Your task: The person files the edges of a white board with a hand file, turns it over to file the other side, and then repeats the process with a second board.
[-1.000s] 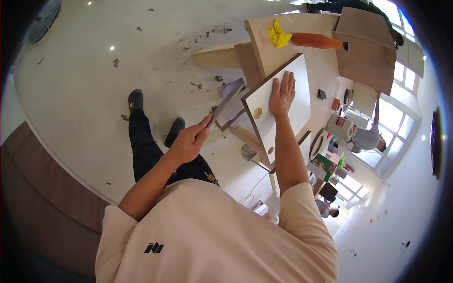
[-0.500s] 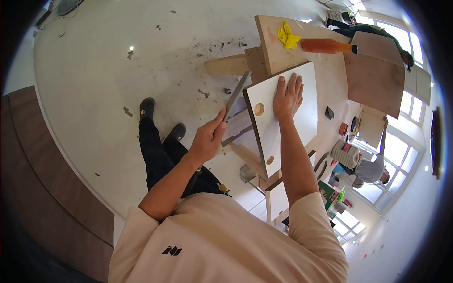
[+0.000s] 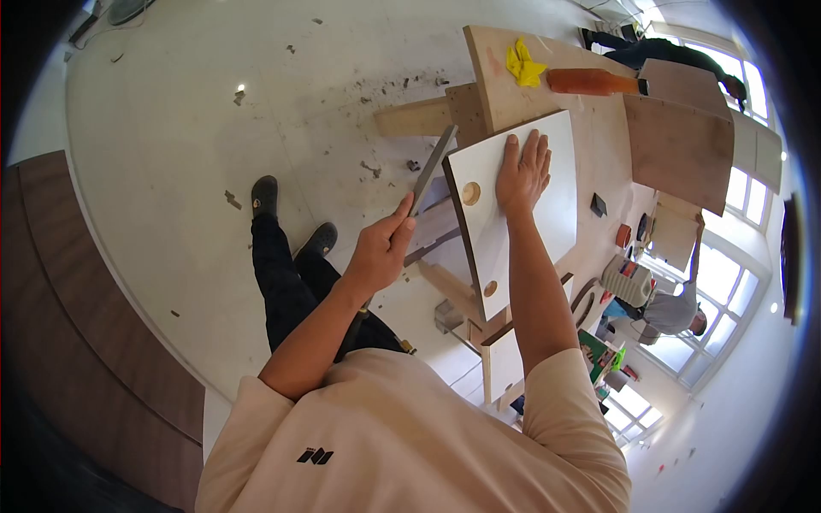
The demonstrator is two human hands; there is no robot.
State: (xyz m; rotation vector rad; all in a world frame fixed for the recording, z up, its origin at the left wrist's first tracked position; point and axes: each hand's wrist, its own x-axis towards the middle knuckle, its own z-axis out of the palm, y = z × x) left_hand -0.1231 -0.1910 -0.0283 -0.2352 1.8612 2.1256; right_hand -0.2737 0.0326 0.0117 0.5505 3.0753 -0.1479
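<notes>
My left hand (image 3: 380, 250) is closed around a long, flat grey metal file (image 3: 436, 167). The file's far end rises close beside the dark-edged side of a white cabinet door panel (image 3: 534, 227). Two round hinge holes (image 3: 471, 194) run along that side of the panel, showing bare wood inside. Flat on the panel's white face lies my right hand (image 3: 523, 175), its fingers stretched out and the thumb a little apart. The panel rests on a wooden worktable (image 3: 599, 141) and juts past its edge.
A yellow cloth (image 3: 523, 64) and an orange bottle (image 3: 594, 83) lie on the worktable, near brown boards (image 3: 680, 150). Two other people are farther off, one in a grey shirt (image 3: 671, 312). Scraps (image 3: 233, 199) litter the pale floor by my shoes (image 3: 265, 197).
My left hand and the file have shifted very slightly, and the whole view has moved a little. My right hand stays flat on the panel. The far person at the top has moved slightly.
</notes>
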